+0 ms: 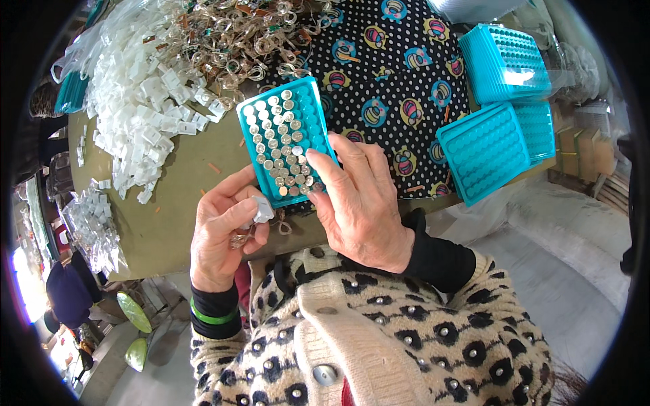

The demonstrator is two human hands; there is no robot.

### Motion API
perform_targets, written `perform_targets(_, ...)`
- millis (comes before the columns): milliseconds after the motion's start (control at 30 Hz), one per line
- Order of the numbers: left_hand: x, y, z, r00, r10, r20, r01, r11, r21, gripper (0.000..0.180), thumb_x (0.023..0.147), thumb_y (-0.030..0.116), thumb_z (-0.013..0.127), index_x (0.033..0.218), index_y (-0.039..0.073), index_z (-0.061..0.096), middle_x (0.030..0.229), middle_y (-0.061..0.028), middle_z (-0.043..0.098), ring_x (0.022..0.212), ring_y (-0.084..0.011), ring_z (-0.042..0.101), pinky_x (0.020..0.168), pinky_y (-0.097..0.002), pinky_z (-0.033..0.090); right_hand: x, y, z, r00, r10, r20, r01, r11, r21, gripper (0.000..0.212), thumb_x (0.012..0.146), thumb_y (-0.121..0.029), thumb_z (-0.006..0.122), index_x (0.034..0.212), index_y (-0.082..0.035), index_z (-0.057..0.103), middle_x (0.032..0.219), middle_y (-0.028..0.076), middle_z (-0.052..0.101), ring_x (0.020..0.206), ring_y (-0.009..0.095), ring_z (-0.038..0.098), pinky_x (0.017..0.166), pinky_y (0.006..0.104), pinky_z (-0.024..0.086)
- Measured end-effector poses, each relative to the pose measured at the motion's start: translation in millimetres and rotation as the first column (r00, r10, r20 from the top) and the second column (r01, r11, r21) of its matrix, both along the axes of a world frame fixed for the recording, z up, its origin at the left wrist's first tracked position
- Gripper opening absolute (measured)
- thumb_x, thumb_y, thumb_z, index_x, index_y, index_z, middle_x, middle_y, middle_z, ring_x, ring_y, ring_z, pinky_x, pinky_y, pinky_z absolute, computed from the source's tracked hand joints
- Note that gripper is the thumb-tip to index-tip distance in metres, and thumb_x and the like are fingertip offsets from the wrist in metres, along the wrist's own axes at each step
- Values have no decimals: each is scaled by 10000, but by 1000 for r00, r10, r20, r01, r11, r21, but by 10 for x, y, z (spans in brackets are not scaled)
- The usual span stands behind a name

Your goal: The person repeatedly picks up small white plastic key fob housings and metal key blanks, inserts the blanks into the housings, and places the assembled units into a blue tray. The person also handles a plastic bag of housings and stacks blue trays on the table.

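Note:
A turquoise tray [313, 101] with rows of round pockets lies tilted on the table, many of the pockets filled with silvery button cells [276, 128]; those along its right side hold none. My left hand [227, 227], at the tray's near left corner, pinches a small white plastic case [263, 210] between thumb and fingers. A clear coiled wire [238, 240] hangs by that hand's fingers. Over the tray's right edge is my right hand [362, 196], thumb and index finger apart, their tips at the cells. Whether a fingertip touches a cell, I cannot tell.
White plastic cases [135, 88] are heaped at the left, beside a tangle of clear wires [237, 37]. A bag of small clear parts [95, 227] lies at the left edge. Dark dotted cloth [379, 81] covers the right side. Turquoise trays [484, 152] are stacked at the far right.

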State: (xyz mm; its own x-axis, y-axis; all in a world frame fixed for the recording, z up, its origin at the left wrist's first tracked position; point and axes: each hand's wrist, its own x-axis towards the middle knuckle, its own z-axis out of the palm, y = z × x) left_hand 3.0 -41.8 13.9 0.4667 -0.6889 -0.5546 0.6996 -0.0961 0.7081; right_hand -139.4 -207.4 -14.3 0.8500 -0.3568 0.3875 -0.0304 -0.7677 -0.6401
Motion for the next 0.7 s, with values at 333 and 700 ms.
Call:
perform_targets(333,-27,0,43,998,37,44,-39,998,46,627,852,146,708,1344,-151,458,768,-79,619,515,-116,558,367,-204,332,59,37,52,998,6,64,-5,1000,-15,514,766,-128,732,1216,57,568,1218,281,532,941,335,540,781,413,470)
perform_targets(700,-75,224,71,992,125,29,-127,991,53,569,849,115,717,1313,-136,504,794,-105,633,532,-132,578,366,-204,348,20,142,88,995,103,-7,-102,989,110,619,684,-11,766,1253,57,532,1285,272,496,975,369,541,834,449,473)
